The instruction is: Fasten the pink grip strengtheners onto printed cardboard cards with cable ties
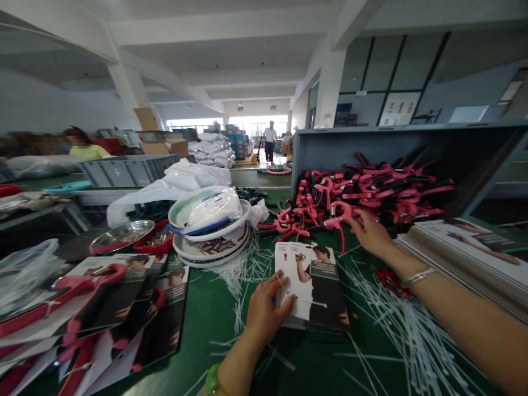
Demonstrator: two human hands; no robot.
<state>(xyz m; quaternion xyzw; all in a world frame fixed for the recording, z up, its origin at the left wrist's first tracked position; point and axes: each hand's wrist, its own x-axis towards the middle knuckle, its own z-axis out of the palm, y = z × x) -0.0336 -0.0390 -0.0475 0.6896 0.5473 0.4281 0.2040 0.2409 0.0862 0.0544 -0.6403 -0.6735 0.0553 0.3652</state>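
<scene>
My right hand (371,234) grips a pink-and-black hand grip strengthener (340,212) with a metal spring, at the front of the heap of grip strengtheners (371,187) spilling from a grey crate. My left hand (266,308) holds the left edge of a small stack of printed cards (317,291), its thumb across the front. White cable ties (416,324) lie loose to the right of the cards. More grip strengtheners (88,291), fixed to printed cards, are piled at the left.
The tipped grey crate (396,135) stands at back right, beside a tall stack of cards (466,258). White round trays (210,242) with metal parts, a red tray (159,239) and a metal dish (121,234) sit mid-left. Two people are farther back.
</scene>
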